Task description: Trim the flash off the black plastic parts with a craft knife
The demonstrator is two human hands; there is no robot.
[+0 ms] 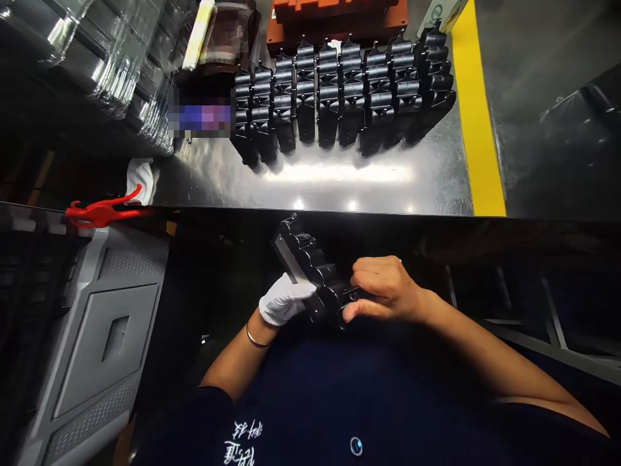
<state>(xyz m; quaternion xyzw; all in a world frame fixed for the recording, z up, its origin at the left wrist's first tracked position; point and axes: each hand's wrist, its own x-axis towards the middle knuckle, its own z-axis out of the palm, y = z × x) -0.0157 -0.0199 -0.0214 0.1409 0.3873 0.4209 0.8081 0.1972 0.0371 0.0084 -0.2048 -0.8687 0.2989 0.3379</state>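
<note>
A long black moulded plastic part (317, 268) with a scalloped side is held at a slant before my body, below the bench edge. My left hand (286, 301), in a white glove, is closed around its lower half, the thumb lying across it. At the part's lower right end is my bare right hand (383, 288), with fingers curled and thumb close to them. A thin dark shape shows between those fingers, too small to tell whether it is a tool or a piece of the part.
Several similar black parts (327, 97) stand in a row on the metal bench (310, 188). Behind them is an orange-brown block (339, 16). Plastic-wrapped stacks (121, 65), a white cloth (140, 180), a red air gun (104, 212) and a grey crate (107, 336) are at the left.
</note>
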